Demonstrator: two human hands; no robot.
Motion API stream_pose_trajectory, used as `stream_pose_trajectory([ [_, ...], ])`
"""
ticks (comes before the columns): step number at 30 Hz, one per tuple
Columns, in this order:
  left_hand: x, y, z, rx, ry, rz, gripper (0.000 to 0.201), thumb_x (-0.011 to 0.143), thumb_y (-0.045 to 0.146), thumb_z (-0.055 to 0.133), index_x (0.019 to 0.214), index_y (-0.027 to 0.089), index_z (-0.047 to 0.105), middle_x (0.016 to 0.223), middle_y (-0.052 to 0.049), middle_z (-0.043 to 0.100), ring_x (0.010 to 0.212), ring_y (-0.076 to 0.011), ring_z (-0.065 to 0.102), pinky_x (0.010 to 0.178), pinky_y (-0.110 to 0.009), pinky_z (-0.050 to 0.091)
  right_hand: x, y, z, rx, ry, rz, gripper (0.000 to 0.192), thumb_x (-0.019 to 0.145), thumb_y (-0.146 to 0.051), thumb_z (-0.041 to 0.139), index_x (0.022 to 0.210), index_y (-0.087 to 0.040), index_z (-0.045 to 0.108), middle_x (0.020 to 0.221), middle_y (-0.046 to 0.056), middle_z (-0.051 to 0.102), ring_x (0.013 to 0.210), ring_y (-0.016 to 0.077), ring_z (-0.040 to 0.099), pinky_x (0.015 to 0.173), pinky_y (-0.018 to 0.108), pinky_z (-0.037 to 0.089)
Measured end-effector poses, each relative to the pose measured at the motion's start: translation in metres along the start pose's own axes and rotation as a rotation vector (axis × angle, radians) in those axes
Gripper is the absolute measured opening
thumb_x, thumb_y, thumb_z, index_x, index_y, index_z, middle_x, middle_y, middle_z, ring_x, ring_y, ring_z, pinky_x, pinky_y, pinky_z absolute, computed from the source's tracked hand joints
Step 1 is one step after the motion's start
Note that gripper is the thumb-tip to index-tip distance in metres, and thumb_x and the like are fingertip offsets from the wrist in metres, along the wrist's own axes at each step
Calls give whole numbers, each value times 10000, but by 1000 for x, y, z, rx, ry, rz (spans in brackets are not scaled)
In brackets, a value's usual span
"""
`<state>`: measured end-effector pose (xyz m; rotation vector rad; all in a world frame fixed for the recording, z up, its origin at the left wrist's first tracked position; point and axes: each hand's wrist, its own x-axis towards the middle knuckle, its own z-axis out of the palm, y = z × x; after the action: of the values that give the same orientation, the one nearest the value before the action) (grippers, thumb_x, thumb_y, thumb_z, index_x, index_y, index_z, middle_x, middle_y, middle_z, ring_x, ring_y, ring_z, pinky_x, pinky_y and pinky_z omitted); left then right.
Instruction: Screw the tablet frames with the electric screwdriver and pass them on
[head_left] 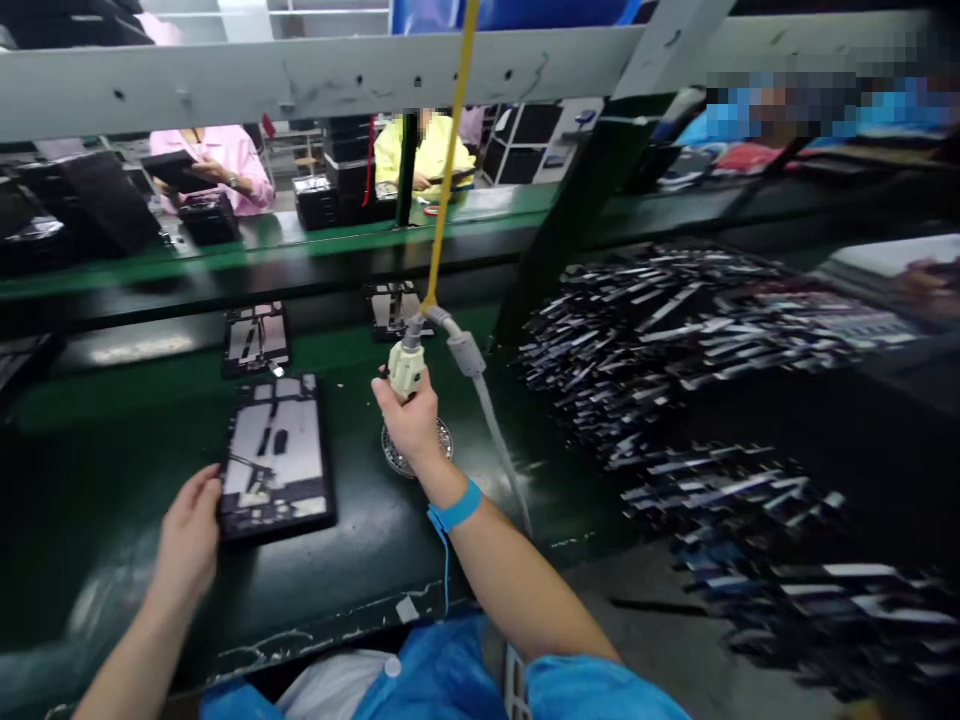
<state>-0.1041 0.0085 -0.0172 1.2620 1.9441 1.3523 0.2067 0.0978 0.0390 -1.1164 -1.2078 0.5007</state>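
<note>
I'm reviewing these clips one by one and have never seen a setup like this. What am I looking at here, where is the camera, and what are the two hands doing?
There is no machine here: the single picture comes from a camera worn on a person's head, looking down at their own bare hands over a green workbench.

The left hand rests on the left edge of an opened tablet-like device lying flat, its insides showing. The right hand, with a blue wrist strap, grips a cream-coloured power screwdriver that hangs from a yellow cord and has a grey cable. Under that hand sits a small round metal dish.

Two more opened devices lie farther back. To the right is a blurred heap of dark strip-like parts. Across the line, other people in pink and yellow work at their own stations.
</note>
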Motion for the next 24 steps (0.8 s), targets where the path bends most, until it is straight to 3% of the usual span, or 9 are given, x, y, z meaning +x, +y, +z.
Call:
stream_pose_trajectory([
  [2,-33,-1,19,-99,-12,-164,544,849,580,596,1190,165,682,1037,-68,754,905,-215,704,801,-327,577,2,1,0,7,-3,2,420,872,-476,709,1168,-196,608,905,34,715,825,208,670,812,343,546],
  [5,-57,5,26,-53,-74,-198,551,916,556,537,1317,190,625,1136,-81,725,1002,-240,677,880,-362,543,4,4,-4,11,-2,-26,433,910,-499,660,1215,-199,595,955,51,714,869,218,667,824,353,545],
  [8,-53,14,14,172,-191,-24,487,934,540,532,1254,195,659,1105,-88,710,924,-253,675,821,-378,534,5,9,-11,27,5,-65,446,950,-505,597,1283,-209,572,1049,73,709,911,221,665,839,360,544],
  [12,-25,42,13,349,-214,330,374,958,501,530,1101,202,703,1154,-101,668,997,-264,651,871,-395,523,9,16,-19,51,-2,-50,484,938,-500,624,1321,-216,539,1093,93,714,948,228,675,854,370,545],
  [15,-1,77,51,383,-432,578,292,976,402,524,1067,201,717,1114,-114,687,1111,-293,606,997,-442,479,12,18,-21,33,29,-20,492,914,-504,660,1296,-211,558,1059,80,706,905,216,667,822,358,542],
  [19,22,116,134,384,-627,663,131,855,296,680,768,207,720,841,-79,700,934,-267,643,933,-402,509,11,17,-24,-19,53,-21,411,935,-496,630,1219,-199,605,990,64,697,840,197,645,782,340,531],
  [22,43,136,185,364,-632,623,107,769,280,756,709,206,708,731,-52,682,811,-242,665,852,-357,544,8,14,-28,-90,40,-36,334,940,-478,627,1119,-197,640,942,58,685,846,201,630,786,337,523],
  [24,65,149,205,341,-512,555,110,836,268,675,860,185,743,871,-92,723,923,-265,686,916,-379,541,6,12,-30,-105,31,-45,304,939,-473,628,1071,-199,641,918,51,673,834,199,619,781,335,521],
])
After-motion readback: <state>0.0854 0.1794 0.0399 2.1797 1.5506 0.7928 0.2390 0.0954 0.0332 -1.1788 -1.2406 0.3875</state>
